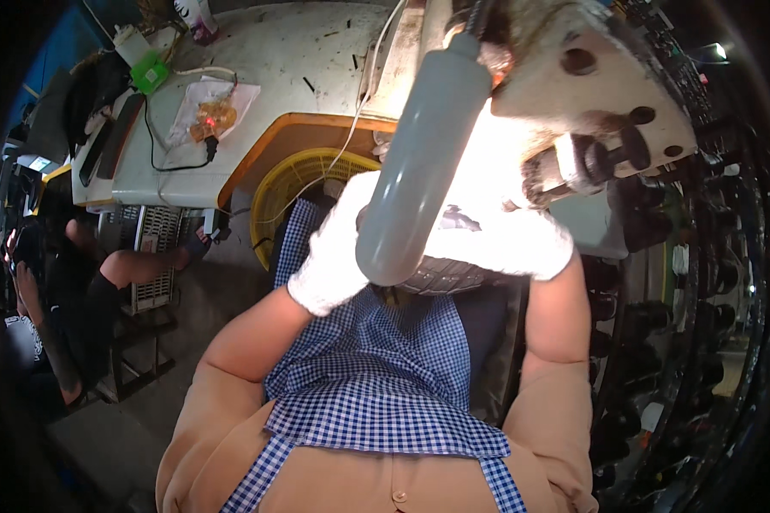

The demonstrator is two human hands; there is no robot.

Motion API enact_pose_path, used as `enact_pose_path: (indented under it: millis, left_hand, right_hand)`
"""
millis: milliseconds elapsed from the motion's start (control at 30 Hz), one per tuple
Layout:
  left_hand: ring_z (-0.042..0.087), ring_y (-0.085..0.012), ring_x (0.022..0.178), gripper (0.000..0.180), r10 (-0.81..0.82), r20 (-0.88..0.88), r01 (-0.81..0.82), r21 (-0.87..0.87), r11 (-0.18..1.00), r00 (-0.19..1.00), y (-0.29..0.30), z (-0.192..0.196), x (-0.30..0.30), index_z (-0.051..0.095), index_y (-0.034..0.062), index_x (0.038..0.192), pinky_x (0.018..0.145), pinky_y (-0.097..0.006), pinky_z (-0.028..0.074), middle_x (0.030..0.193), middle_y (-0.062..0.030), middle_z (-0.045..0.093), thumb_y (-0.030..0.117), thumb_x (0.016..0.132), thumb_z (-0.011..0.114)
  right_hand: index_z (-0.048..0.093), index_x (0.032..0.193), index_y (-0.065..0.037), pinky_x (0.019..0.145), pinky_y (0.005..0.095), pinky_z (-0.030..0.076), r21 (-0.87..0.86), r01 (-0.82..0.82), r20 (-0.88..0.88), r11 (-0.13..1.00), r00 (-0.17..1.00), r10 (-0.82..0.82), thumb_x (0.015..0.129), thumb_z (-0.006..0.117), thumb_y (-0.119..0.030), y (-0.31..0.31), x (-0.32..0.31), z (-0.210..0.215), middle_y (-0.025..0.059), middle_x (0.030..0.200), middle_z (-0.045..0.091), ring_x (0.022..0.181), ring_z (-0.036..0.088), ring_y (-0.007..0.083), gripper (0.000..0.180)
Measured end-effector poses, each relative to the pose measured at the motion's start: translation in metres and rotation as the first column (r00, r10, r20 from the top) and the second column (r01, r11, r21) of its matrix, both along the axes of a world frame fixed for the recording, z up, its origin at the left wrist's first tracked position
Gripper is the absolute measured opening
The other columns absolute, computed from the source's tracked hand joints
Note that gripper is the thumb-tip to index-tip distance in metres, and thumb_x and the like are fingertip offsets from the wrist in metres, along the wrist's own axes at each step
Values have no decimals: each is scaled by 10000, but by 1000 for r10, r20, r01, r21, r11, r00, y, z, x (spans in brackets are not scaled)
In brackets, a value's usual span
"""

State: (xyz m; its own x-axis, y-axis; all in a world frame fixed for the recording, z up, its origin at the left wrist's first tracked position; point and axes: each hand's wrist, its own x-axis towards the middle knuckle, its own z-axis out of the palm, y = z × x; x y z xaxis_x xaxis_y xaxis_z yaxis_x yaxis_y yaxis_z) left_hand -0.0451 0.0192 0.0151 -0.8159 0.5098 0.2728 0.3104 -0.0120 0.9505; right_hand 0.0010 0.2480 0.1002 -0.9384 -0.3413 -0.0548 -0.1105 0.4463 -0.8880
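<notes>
Both my hands wear white gloves, strongly washed out by bright light. My left hand (338, 248) is closed at the left side of a dark piece with a ridged, patterned surface (445, 275). From the other side, my right hand (535, 244) grips the same piece. Its full shape is hidden by the gloves, the glare and a grey cylindrical lamp (423, 162) hanging in front. The lamp also covers most of my left fingers. Just beyond my right hand is the metal working end (586, 162) of a large, pale, stained machine (607, 68).
A yellow basket (269, 192) stands under the worktable edge (257, 158). A clear bag with orange bits (218, 115), a green container (150, 73) and a cable lie on the table. Racks with dark items (710, 316) line the right. Another person (51, 325) sits at left.
</notes>
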Motion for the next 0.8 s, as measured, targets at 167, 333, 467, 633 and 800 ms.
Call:
enact_pose_path:
  millis: [167, 333, 467, 633, 800]
  left_hand:
    - [620, -211, 1125, 421, 7, 345, -109, 279, 954, 939, 1, -6, 16, 547, 34, 1306, 993, -359, 505, 1218, -101, 627, 127, 919, 684]
    - [596, -182, 1163, 359, -138, 423, -149, 578, 802, 896, -1, -12, 29, 528, 56, 1333, 1005, -337, 494, 1259, -86, 601, 267, 1045, 496]
    - [641, -274, 1111, 321, -167, 640, -414, 652, 635, 750, 1, -11, 38, 520, 18, 1293, 991, -419, 533, 1213, -170, 635, 97, 987, 574]
    - [607, -272, 1175, 320, -151, 745, -505, 572, 646, 650, -13, -14, 29, 538, 30, 1311, 1038, -414, 505, 1273, -151, 606, 83, 996, 553]
    - [616, -252, 1155, 348, -495, 648, -346, 745, 570, 578, -34, -19, -3, 542, 15, 1337, 1035, -397, 503, 1278, -135, 618, 165, 1023, 531]
  right_hand:
    - [656, 1170, 36, 917, 382, 554, 251, 704, -814, 664, 525, -249, 849, 781, -231, -4, 52, -28, 152, 1112, 694, 1008, 679, 265, 436]
    - [374, 1477, 55, 1145, 484, 388, -612, 710, -374, 347, 127, -919, 957, 640, -462, 2, 60, -106, 218, 1480, 456, 1328, 492, 342, 780]
    - [364, 1522, -48, 1181, 491, 338, -946, -57, -253, 320, 748, -614, 984, 564, -472, 27, 43, -136, 151, 1537, 418, 1389, 430, 320, 713]
    - [371, 1511, -47, 1150, 462, 379, -955, 112, -75, 274, 805, -589, 920, 645, -325, 25, 32, -127, 139, 1492, 460, 1352, 465, 296, 709]
    - [377, 1501, -46, 1119, 433, 420, -851, 272, -65, 450, 795, -603, 855, 726, -178, -25, 60, -121, 127, 1446, 503, 1314, 501, 272, 746]
